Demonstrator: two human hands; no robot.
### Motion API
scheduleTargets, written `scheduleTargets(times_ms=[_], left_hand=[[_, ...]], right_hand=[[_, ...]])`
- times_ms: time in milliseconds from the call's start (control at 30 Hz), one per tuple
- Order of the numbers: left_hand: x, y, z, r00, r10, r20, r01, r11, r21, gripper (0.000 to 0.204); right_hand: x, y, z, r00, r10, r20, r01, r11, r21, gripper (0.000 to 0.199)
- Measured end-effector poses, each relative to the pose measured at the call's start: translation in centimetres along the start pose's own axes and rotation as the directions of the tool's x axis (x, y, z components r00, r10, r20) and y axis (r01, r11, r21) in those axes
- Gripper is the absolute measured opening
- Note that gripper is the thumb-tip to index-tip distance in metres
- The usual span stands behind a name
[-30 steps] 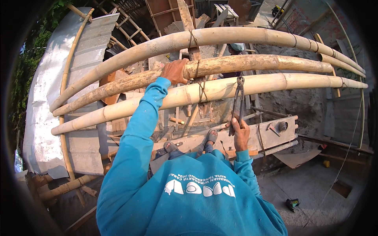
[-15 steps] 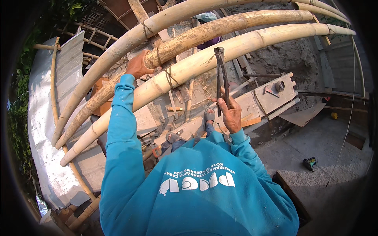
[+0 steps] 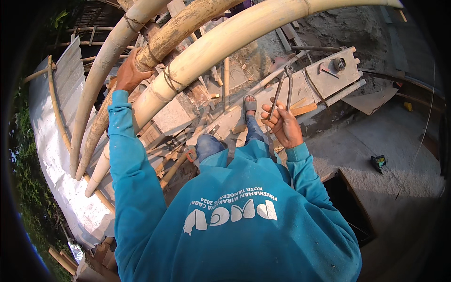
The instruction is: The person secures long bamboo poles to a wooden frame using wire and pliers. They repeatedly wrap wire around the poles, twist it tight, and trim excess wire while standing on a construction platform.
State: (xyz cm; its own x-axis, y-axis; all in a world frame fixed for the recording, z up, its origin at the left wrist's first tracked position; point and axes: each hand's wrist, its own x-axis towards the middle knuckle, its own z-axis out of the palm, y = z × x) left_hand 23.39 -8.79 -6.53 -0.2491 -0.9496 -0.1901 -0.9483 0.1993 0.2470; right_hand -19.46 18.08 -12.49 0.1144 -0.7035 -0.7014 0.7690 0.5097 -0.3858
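Observation:
My left hand (image 3: 129,73) grips the middle one of three long bamboo poles (image 3: 188,21) that run side by side overhead, tied with wire (image 3: 170,81). The nearest, pale bamboo pole (image 3: 221,44) passes just right of that hand. My right hand (image 3: 283,124) holds a pair of dark metal pincers (image 3: 283,89) by the handles, jaws pointing up, below the pale pole and apart from it. Both arms wear a blue long-sleeved shirt (image 3: 235,211).
Below lie wood scraps (image 3: 183,136), boards and a grey concrete slab (image 3: 329,75) with metal fittings. My sandalled foot (image 3: 250,103) stands on a board. A corrugated metal sheet (image 3: 56,155) runs at the left. A small green tool (image 3: 378,162) sits on the concrete floor at right.
The view has tilted, so the poles now slant steeply. My right hand with the pincers has come down away from the pale pole. My left hand keeps its grip.

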Motion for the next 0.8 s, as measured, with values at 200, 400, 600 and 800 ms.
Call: scheduleTargets(times_ms=[200, 400, 600, 800], left_hand=[[-0.3, -1.1, 0.5, 0.999, 0.031, -0.024, -0.030, 0.999, 0.026, 0.084], [-0.9, 0.2, -0.1, 0.962, 0.179, -0.206, -0.174, 0.984, 0.042, 0.069], [-1.7, -0.4, 0.3, 0.946, 0.209, -0.247, -0.223, 0.974, -0.029, 0.091], [-12.0, -0.3, 0.3, 0.556, 0.000, -0.831, -0.209, 0.968, -0.140, 0.062]], right_hand=[[-1.8, 2.3, -10.2, 0.932, 0.021, -0.361, -0.159, 0.921, -0.356, 0.043], [-1.6, 4.4, -9.9, 0.939, 0.074, -0.336, -0.235, 0.851, -0.469, 0.049], [-3.4, 4.3, -2.4, 0.944, -0.323, 0.069, 0.210, 0.425, -0.881, 0.054], [-2.6, 2.6, 6.0, 0.804, -0.470, 0.364, 0.404, -0.017, -0.914, 0.046]])
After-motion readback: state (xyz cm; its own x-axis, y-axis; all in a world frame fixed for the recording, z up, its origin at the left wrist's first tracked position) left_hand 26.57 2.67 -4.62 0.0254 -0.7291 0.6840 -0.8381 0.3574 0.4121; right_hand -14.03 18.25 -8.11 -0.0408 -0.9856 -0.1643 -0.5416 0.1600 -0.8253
